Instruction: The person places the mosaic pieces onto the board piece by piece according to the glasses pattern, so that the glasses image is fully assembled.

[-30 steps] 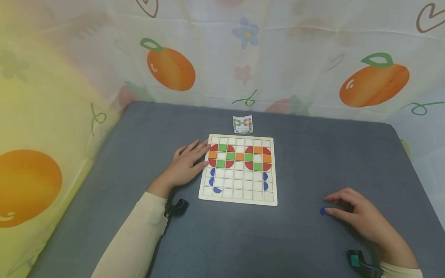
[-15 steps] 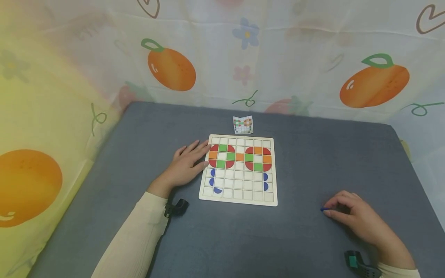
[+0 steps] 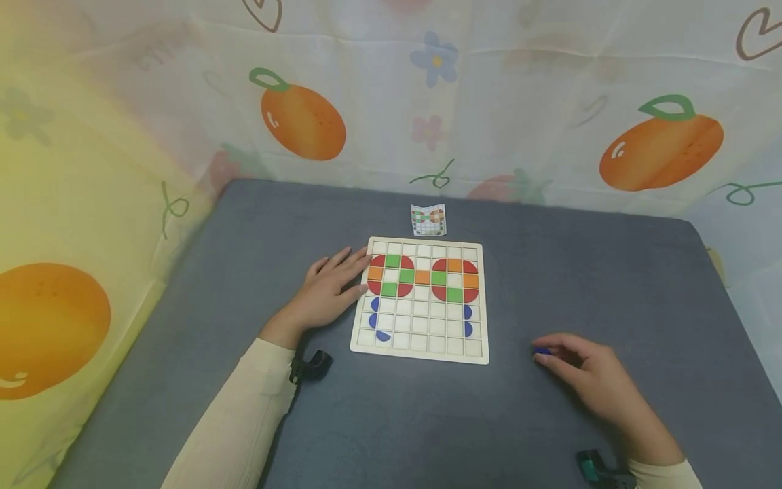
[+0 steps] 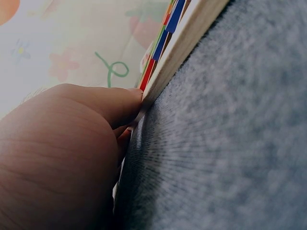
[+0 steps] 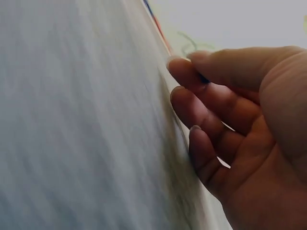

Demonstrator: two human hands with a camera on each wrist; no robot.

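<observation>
A light wooden grid board (image 3: 421, 346) lies on the table, with red, green and orange pieces set in two rounded rings joined by an orange square (image 3: 422, 277). Blue half-round pieces (image 3: 383, 336) sit down its left side and two more (image 3: 468, 329) on its right. My left hand (image 3: 326, 288) rests with spread fingers against the board's left edge; the left wrist view shows the thumb (image 4: 120, 105) touching that edge. To the right of the board, my right hand (image 3: 586, 370) pinches a small blue piece (image 3: 542, 351) between thumb and fingers, mostly hidden in the right wrist view.
A small printed card (image 3: 429, 220) with a coloured grid pattern lies just behind the board. The grey table (image 3: 489, 428) runs back to a fruit-patterned cloth (image 3: 489, 102). Dark wrist cameras are strapped to both wrists.
My right hand has taken the blue piece between thumb and fingers off the table and carried it leftward, closer to the board. The left hand has stayed put.
</observation>
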